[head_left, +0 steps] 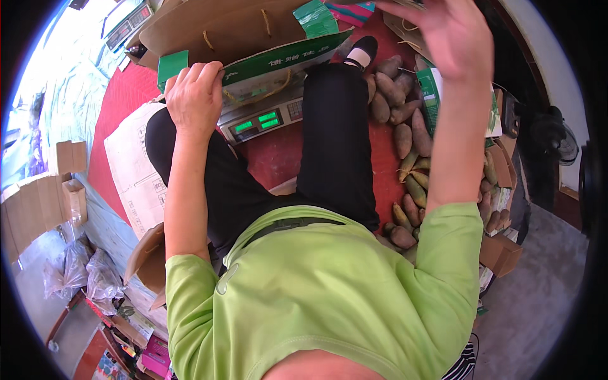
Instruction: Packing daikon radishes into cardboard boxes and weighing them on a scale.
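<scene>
A large green cardboard gift box (278,61) with a brown inside and gold cord handles stands open in front of me, on or just behind a digital scale (259,123) with lit green displays. My left hand (196,95) has its fingers curled over the box's near left rim. Raised at the upper right, my right hand (453,41) is smeared by motion and partly cut off by the frame's top. Whether it holds anything is unclear. Below it lie several long brownish sweet potatoes (405,139) in a heap beside my right leg.
A green and white carton (430,95) stands among the roots at right. A flattened pale cardboard sheet (136,168) lies by my left leg on the red floor covering (114,101). Another scale (128,26) is at far left. Plastic bags (104,275) sit lower left; a fan (560,136) stands far right.
</scene>
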The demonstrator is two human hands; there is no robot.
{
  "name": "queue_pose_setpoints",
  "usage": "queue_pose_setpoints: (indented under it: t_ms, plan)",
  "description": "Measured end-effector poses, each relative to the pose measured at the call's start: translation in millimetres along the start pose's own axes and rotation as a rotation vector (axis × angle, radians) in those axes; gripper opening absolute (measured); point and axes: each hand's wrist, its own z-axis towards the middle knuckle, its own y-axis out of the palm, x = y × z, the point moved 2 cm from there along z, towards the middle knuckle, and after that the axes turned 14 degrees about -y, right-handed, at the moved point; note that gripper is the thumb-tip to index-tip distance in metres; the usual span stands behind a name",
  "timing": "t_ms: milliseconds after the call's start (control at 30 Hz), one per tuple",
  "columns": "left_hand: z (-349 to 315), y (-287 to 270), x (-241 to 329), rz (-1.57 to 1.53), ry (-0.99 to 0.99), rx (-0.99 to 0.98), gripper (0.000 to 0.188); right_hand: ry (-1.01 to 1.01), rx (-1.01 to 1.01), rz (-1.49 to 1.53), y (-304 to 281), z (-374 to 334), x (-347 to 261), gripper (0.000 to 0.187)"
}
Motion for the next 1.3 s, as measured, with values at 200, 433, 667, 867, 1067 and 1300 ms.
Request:
queue_pose_setpoints:
  t_ms: [200, 433, 667, 867, 1067, 1300]
  plan:
    - [-2.1, -1.7, -2.9, 0.010, 0.014, 0.015, 0.008, 0.421, -0.068, 0.111, 50.6, 10.1, 113.5, 0.028]
    - [-3.5, 0.1, -0.8, 0.009, 0.030, 0.012, 0.008, 0.316, 0.113, -0.138, -8.3, -30.7, 102.2, 0.020]
    - [-5.1, -1.6, -3.6, 0.050, -0.017, 0.007, 0.009, 0.544, 0.376, -0.678, -143.6, -178.1, 66.8, 0.019]
    - [-6.2, -0.5, -5.1, 0.053, 0.031, 0.061, 0.011, 1.168, -0.276, -1.331, -191.5, -454.1, 73.5, 0.016]
    - [-2.9, 2.3, 1.1, 0.057, 0.028, 0.061, 0.009, 1.608, -0.583, -1.074, -133.5, -629.5, 36.6, 0.037]
    - [-3.6, 3.1, 1.6, 0.074, 0.017, 0.048, 0.008, 1.672, -0.636, -1.372, -117.1, -605.6, 35.2, 0.048]
